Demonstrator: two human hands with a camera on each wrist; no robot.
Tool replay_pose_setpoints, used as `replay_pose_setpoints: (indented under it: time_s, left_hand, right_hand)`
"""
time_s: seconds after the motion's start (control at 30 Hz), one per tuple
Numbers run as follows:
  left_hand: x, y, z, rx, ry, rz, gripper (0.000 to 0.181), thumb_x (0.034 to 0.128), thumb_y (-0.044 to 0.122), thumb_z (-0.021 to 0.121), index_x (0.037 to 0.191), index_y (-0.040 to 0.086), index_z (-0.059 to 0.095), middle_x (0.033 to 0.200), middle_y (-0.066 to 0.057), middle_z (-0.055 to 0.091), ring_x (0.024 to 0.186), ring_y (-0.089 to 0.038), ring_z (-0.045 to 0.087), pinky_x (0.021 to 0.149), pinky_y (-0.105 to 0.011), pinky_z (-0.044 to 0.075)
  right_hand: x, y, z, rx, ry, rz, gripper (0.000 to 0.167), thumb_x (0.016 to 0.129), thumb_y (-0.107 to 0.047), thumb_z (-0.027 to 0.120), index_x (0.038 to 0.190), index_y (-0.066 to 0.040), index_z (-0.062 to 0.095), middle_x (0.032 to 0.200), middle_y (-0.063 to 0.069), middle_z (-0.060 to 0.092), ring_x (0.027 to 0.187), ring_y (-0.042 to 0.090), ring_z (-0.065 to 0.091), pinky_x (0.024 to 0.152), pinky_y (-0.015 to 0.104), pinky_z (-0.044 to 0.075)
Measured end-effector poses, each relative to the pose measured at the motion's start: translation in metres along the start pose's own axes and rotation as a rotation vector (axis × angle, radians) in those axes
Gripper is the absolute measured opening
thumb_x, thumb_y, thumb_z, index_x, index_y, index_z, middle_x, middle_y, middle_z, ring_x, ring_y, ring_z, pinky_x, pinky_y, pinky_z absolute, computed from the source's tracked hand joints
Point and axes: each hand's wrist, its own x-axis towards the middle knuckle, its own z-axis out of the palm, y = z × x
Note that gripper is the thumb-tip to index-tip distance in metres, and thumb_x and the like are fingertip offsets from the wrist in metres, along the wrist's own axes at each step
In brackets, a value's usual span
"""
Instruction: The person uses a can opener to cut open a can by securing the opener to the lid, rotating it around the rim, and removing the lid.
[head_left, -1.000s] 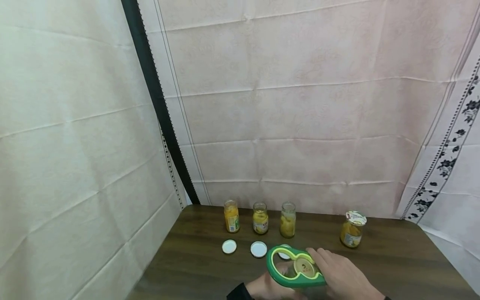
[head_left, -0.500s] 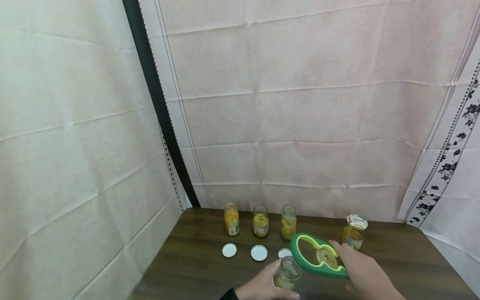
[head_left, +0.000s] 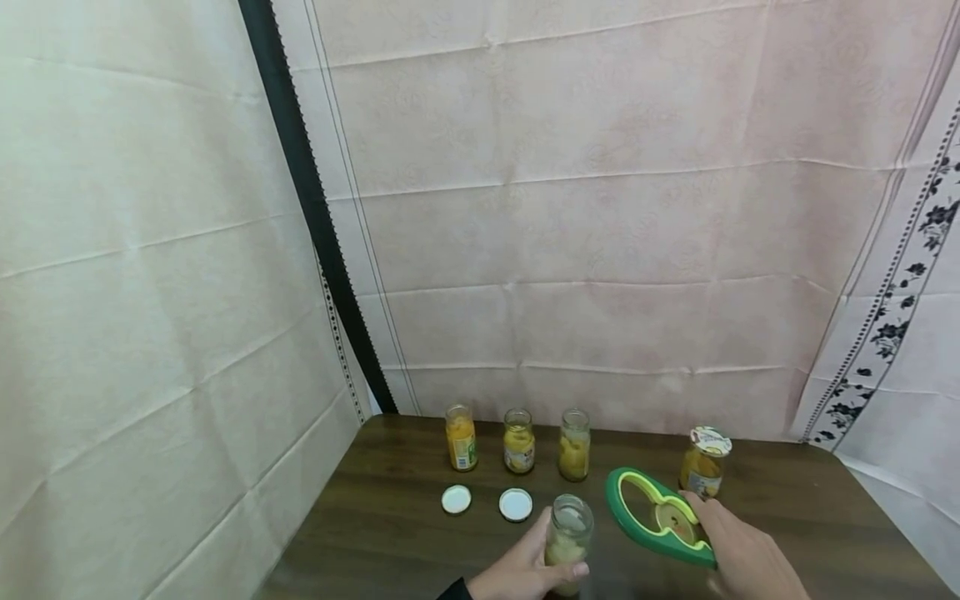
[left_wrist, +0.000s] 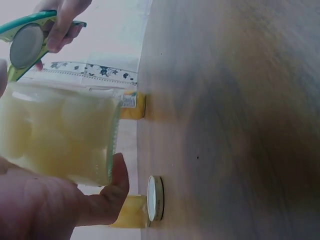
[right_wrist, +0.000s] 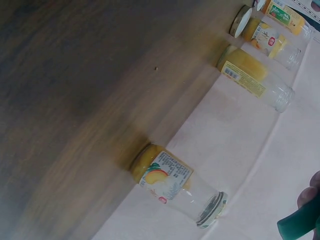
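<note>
My left hand [head_left: 521, 571] grips an open glass jar [head_left: 570, 533] with pale fruit pieces in it; thumb and fingers wrap its sides. In the left wrist view that jar [left_wrist: 60, 132] fills the left part, and a fingertip touches its base edge. To the right, my right hand [head_left: 753, 554] holds a green jar opener [head_left: 660, 540] with a light green inner edge. A round lid [head_left: 675, 522] sits in the opener's gap, apart from the jar. Only the green end of the opener [right_wrist: 300, 220] and some fingers show in the right wrist view.
Along the table's back edge stand three lidless jars of yellow fruit [head_left: 461, 437] [head_left: 519, 442] [head_left: 574, 446]. White lids [head_left: 456, 499] [head_left: 516, 505] lie before two of them. A lidded jar [head_left: 705, 462] stands at the back right, behind my right hand. Cloth [head_left: 600, 208] hangs behind.
The opener has moved right, off the jar's top, carrying the lid with it and baring the jar's mouth. The left hand with the jar now hides the third lid on the table.
</note>
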Motion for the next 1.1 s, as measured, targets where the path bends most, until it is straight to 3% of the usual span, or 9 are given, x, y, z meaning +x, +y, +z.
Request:
replay_pose_setpoints:
  time_s: [0.23,0.33,0.5,0.63,0.77,0.87,1.0,1.1]
  left_hand:
    - [0.018,-0.003,0.008,0.056,0.089,0.072,0.065,0.1118,0.023,0.059,0.164,0.016,0.020,0.164,-0.012,0.037,0.149,-0.015,0.044,0.113,-0.022,0.045]
    - [0.031,-0.005,0.012,0.010,0.154,0.052,0.068,0.1102,0.026,0.062,0.165,0.019,0.023,0.165,-0.010,0.039,0.151,-0.019,0.045,0.112,-0.026,0.049]
    - [0.057,-0.008,0.019,0.018,0.277,0.014,0.066,0.1033,0.023,0.074,0.159,0.025,0.038,0.160,-0.004,0.051,0.148,-0.020,0.050,0.113,-0.036,0.052]
    - [0.077,-0.013,0.024,0.024,0.315,-0.005,0.063,0.0984,0.015,0.079,0.152,0.025,0.047,0.150,-0.002,0.061,0.140,-0.018,0.057,0.111,-0.038,0.054]
    - [0.096,-0.018,0.030,0.056,0.354,-0.045,0.065,0.0949,0.013,0.082,0.150,0.023,0.050,0.145,0.003,0.064,0.138,-0.018,0.059,0.113,-0.041,0.053]
    - [0.110,-0.022,0.033,0.120,0.393,-0.080,0.065,0.0932,0.011,0.083,0.149,0.022,0.052,0.145,0.004,0.063,0.139,-0.020,0.058,0.115,-0.045,0.050]
    - [0.127,-0.028,0.034,0.194,0.433,-0.122,0.059,0.0918,0.012,0.085,0.143,0.023,0.057,0.138,0.006,0.066,0.131,-0.016,0.061,0.109,-0.042,0.052]
    - [0.136,-0.031,0.034,0.229,0.440,-0.142,0.052,0.0916,0.016,0.086,0.136,0.024,0.060,0.131,0.005,0.068,0.121,-0.014,0.063,0.100,-0.038,0.053]
  right_hand:
    - [-0.002,0.004,-0.007,-0.007,-0.186,0.136,0.088,0.059,0.006,0.089,0.139,-0.015,0.059,0.094,-0.012,0.055,0.075,-0.005,0.043,0.061,0.023,0.044]
    - [-0.002,0.007,-0.009,-0.004,-0.270,0.178,0.085,0.064,0.002,0.089,0.142,-0.011,0.058,0.094,-0.010,0.054,0.075,-0.002,0.043,0.062,0.024,0.043]
    - [-0.004,0.013,-0.012,0.017,-0.415,0.264,0.085,0.069,-0.004,0.089,0.146,-0.011,0.053,0.096,-0.007,0.055,0.076,0.003,0.045,0.063,0.027,0.044]
    - [-0.006,0.016,-0.012,0.039,-0.456,0.298,0.086,0.070,-0.002,0.088,0.148,-0.012,0.051,0.098,-0.006,0.055,0.078,0.005,0.046,0.065,0.032,0.046]
    - [-0.010,0.017,-0.010,0.049,-0.448,0.307,0.085,0.073,-0.006,0.089,0.149,-0.014,0.050,0.101,-0.006,0.057,0.079,0.004,0.047,0.067,0.033,0.047]
    - [-0.012,0.019,-0.009,0.041,-0.459,0.317,0.089,0.076,-0.029,0.095,0.150,-0.014,0.048,0.105,-0.005,0.058,0.082,0.005,0.048,0.070,0.034,0.049]
    - [-0.012,0.024,-0.007,0.075,-0.556,0.398,0.115,0.064,-0.068,0.094,0.153,-0.013,0.046,0.110,-0.002,0.060,0.090,0.011,0.053,0.075,0.041,0.054]
    - [-0.012,0.026,-0.007,0.093,-0.605,0.438,0.124,0.060,-0.077,0.092,0.154,-0.012,0.044,0.113,0.000,0.060,0.093,0.015,0.055,0.077,0.045,0.056]
